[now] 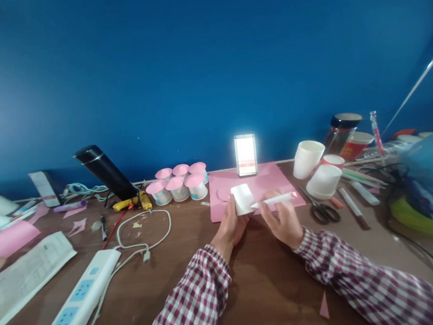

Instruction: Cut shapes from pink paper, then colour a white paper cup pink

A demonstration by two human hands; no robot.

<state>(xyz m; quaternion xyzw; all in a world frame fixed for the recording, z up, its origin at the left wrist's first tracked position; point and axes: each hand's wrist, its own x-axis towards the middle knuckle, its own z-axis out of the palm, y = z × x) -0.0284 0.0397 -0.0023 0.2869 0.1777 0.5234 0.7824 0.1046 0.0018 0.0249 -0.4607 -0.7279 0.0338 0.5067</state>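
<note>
My left hand (229,226) is closed around a small white paper cup (243,198), held tilted above the table. In my right hand (282,221) is a white marker (276,199) with a reddish end pointing right; its other end points at the cup's side. Whether the tip touches the cup I cannot tell. Behind both hands lies pink paper (271,177) on the table, partly hidden by the cup. A bright phone screen (246,154) stands upright at the back of the paper.
Several pink-topped cups (177,189) stand left of the paper. To the right are white paper cups (308,159), black-handled scissors (324,213) and a capped dark bottle (339,133). A power strip (80,298), white cable (170,228) and black flask (106,173) occupy the left.
</note>
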